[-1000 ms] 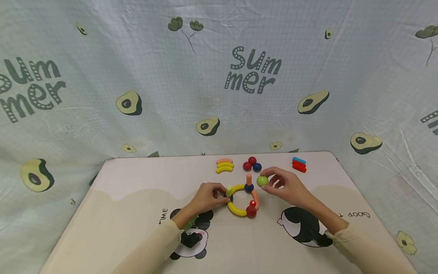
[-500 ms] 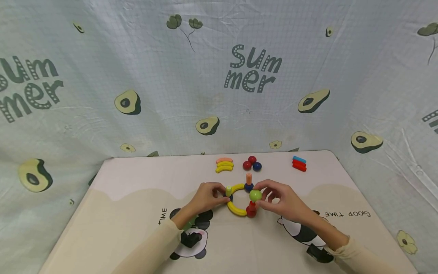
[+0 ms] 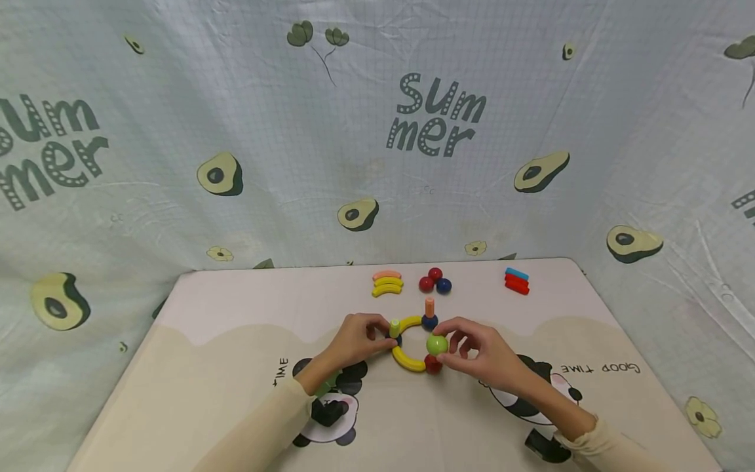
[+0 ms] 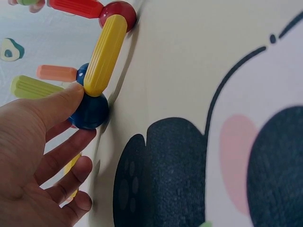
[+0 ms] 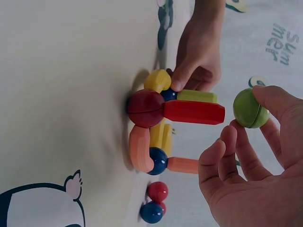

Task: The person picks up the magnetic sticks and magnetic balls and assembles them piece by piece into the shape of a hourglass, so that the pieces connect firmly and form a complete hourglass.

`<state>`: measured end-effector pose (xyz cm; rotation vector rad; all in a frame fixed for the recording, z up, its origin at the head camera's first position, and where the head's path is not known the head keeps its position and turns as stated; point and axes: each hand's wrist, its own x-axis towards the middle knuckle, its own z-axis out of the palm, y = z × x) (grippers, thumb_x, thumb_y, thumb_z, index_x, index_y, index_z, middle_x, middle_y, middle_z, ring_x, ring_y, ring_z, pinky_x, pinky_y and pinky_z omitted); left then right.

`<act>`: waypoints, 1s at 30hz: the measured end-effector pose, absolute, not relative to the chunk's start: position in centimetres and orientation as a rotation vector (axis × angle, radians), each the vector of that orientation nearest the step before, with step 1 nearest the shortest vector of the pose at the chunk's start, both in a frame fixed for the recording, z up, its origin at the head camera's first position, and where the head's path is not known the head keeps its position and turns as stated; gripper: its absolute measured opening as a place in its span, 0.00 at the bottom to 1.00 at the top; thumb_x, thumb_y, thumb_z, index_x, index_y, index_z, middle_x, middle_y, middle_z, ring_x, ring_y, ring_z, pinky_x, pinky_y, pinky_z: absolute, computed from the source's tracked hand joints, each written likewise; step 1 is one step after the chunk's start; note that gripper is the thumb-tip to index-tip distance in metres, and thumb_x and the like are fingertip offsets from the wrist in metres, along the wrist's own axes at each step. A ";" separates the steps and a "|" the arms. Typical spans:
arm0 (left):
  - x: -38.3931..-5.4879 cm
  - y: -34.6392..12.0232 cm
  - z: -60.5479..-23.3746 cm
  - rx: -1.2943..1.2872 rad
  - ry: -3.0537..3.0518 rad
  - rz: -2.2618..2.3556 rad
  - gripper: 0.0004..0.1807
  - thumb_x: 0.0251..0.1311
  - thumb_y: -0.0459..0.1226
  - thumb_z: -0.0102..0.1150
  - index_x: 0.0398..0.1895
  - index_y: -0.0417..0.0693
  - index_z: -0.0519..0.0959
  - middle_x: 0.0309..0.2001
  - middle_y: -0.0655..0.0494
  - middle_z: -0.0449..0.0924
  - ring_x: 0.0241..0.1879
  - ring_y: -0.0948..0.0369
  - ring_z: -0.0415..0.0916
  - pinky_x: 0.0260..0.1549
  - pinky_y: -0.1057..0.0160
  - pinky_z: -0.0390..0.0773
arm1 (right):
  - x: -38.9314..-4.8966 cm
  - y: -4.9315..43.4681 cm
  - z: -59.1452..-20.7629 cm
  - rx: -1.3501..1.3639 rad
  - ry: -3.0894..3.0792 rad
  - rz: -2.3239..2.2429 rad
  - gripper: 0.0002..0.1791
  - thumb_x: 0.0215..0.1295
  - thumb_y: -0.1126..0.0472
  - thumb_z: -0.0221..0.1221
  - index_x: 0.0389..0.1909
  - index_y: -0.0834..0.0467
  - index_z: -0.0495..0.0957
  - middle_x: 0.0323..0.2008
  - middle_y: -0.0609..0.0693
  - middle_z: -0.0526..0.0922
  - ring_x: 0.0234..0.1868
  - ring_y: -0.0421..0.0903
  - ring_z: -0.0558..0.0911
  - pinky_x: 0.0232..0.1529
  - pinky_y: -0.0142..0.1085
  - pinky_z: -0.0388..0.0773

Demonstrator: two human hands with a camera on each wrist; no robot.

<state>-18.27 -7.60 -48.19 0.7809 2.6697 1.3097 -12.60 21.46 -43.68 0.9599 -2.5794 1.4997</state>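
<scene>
**Ring built, green ball about to cap the red post**

We had most of the ring (image 3: 413, 344) laid out near the middle of the tabletop (image 3: 236, 314): curved yellow and orange pieces joined at ball joints, with upright posts rising from three of them. Our right hand (image 3: 478, 354) pinched the green ball (image 3: 437, 344) between thumb and fingertips (image 5: 258, 94) and held it just above the red post (image 5: 194, 112), close to its top but, in the right wrist view, not touching it. Our left hand (image 3: 354, 339) steadied the far side of the ring, thumb and fingers (image 4: 61, 101) gripping the blue ball (image 4: 90, 111) under the green post (image 4: 31, 86).

By our judgement the base was done and the capping had only begun: the green and orange posts (image 3: 429, 307) carried no ball on top. Along the far edge of the tabletop lay the unused parts: a stack of curved pieces (image 3: 387, 284), three spare balls (image 3: 435, 282), and a stack of straight sticks (image 3: 516, 280) towards the far right corner. So one cap was nearly on, and we reckoned two more could follow.
</scene>
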 end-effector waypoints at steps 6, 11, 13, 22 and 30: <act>-18.3 -7.6 -48.0 0.763 2.663 1.305 0.11 0.59 0.41 0.75 0.42 0.47 0.87 0.36 0.58 0.86 0.30 0.60 0.71 0.29 0.69 0.69 | -12.6 21.5 -44.2 0.924 -2.604 1.511 0.20 0.64 0.60 0.71 0.56 0.47 0.80 0.43 0.41 0.83 0.37 0.43 0.79 0.33 0.33 0.80; -18.3 -7.6 -48.0 0.749 2.669 1.290 0.11 0.59 0.41 0.75 0.42 0.48 0.87 0.36 0.58 0.86 0.30 0.61 0.71 0.29 0.69 0.69 | -12.7 21.5 -44.3 0.899 -2.615 1.519 0.20 0.64 0.60 0.71 0.56 0.48 0.80 0.45 0.41 0.83 0.37 0.43 0.79 0.34 0.33 0.80; -18.3 -7.6 -48.0 0.745 2.668 1.288 0.11 0.59 0.42 0.75 0.42 0.48 0.87 0.36 0.58 0.86 0.30 0.61 0.71 0.29 0.69 0.69 | -12.7 21.5 -44.4 0.894 -2.620 1.520 0.20 0.64 0.60 0.71 0.56 0.48 0.80 0.46 0.41 0.83 0.37 0.42 0.79 0.34 0.33 0.80; -18.4 -7.6 -48.0 0.751 2.665 1.306 0.11 0.59 0.41 0.75 0.42 0.48 0.87 0.36 0.57 0.86 0.30 0.60 0.72 0.29 0.68 0.69 | -13.3 21.3 -44.3 0.888 -2.633 1.495 0.20 0.66 0.59 0.70 0.57 0.49 0.80 0.44 0.41 0.82 0.38 0.42 0.80 0.36 0.33 0.81; -18.6 -7.3 -47.9 0.752 2.676 1.294 0.11 0.59 0.42 0.75 0.42 0.48 0.87 0.36 0.57 0.87 0.30 0.60 0.72 0.29 0.69 0.70 | -13.9 21.1 -44.2 0.865 -2.643 1.513 0.19 0.67 0.58 0.69 0.57 0.50 0.80 0.45 0.42 0.83 0.39 0.45 0.80 0.38 0.33 0.81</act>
